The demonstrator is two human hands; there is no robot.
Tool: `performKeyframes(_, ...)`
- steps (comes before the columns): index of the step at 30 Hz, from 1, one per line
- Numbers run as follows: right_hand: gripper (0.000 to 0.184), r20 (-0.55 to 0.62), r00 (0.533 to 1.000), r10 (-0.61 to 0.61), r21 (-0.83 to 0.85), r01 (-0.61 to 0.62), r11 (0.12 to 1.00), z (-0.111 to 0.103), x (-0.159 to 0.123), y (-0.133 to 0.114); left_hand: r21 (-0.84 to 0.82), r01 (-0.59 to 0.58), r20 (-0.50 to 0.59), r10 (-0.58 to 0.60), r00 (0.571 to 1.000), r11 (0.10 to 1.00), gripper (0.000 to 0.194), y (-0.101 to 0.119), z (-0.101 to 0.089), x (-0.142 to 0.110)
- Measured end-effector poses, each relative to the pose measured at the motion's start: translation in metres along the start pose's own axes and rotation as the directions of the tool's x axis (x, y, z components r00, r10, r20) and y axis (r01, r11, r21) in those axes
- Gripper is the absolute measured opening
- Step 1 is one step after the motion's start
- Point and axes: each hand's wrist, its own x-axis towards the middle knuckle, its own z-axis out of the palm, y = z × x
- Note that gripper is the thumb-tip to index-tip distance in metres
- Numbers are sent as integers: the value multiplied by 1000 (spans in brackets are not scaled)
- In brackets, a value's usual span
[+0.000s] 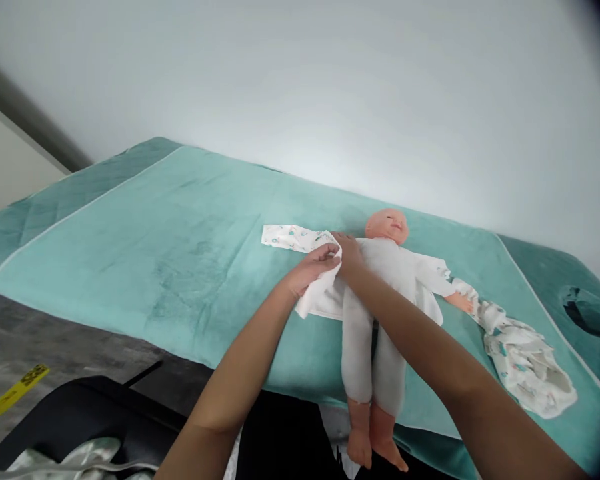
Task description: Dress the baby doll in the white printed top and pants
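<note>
A baby doll [383,267] with a soft white body lies on its back on a teal cover, feet over the front edge. Under it is a white baby shirt [325,301], spread open, with a printed sleeve [285,235] stretched to the left. My left hand [319,265] is closed on the shirt's edge near that sleeve. Right beside it, my right hand [349,252] is closed at the doll's shoulder, its fingertips partly behind the cloth. The doll's arm on this side is hidden. Its other arm [460,301] emerges from a short white sleeve.
A crumpled printed baby garment [527,363] lies right of the doll, one end by its hand. The teal cover [130,253] spreads over a padded bed against a white wall [300,87]. A black chair [95,413] with cloth on it stands at lower left.
</note>
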Motion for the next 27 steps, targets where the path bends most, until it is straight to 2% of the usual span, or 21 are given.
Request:
performKeyframes(2,25,13,1000,-18,46,18,999,3,3,9,-31,9,35,-8,999,999,32,-1,6,1)
performKeyframes(4,27,3,1000,-3,80,3,997,-2,-2,23,-61,3,16,-2,1000,998,33,1,5,0)
performKeyframes(7,30,-138,982,131,193,-103,976,-16,-33,56,-118,-14,-54,8,999,993,35,5,-1,-2)
performKeyframes(9,35,-245,922,300,292,-225,930,-25,-68,82,-151,-33,-101,18,995,988,36,6,-4,-2)
performKeyframes(11,40,-294,804,517,381,-397,835,-30,-108,104,-164,-63,-156,38,987,984,35,6,-5,-1)
performKeyframes(12,41,-263,751,606,418,-478,773,-31,-126,112,-166,-78,-185,47,982,983,35,6,-5,0)
performKeyframes(14,44,-107,700,706,491,-580,650,-32,-152,119,-168,-104,-235,63,970,980,35,6,-4,2)
performKeyframes(15,46,-11,697,717,537,-601,592,-33,-161,119,-171,-118,-252,72,965,978,35,6,-4,3)
performKeyframes(17,50,174,719,673,658,-593,464,-37,-167,113,-175,-147,-276,95,956,974,35,4,-4,3)
performKeyframes(20,50,361,758,543,823,-533,196,-46,-160,96,-162,-198,-324,138,936,967,34,1,-3,2)
performKeyframes(22,44,397,788,470,890,-455,12,-46,-150,85,-137,-214,-357,153,921,967,33,0,-1,2)
performKeyframes(24,43,357,825,437,933,-338,-122,-38,-142,78,-93,-206,-376,157,913,974,33,0,1,3)
performKeyframes(27,50,250,861,443,964,-180,-195,-13,-133,78,-7,-177,-394,160,905,984,33,3,5,13)
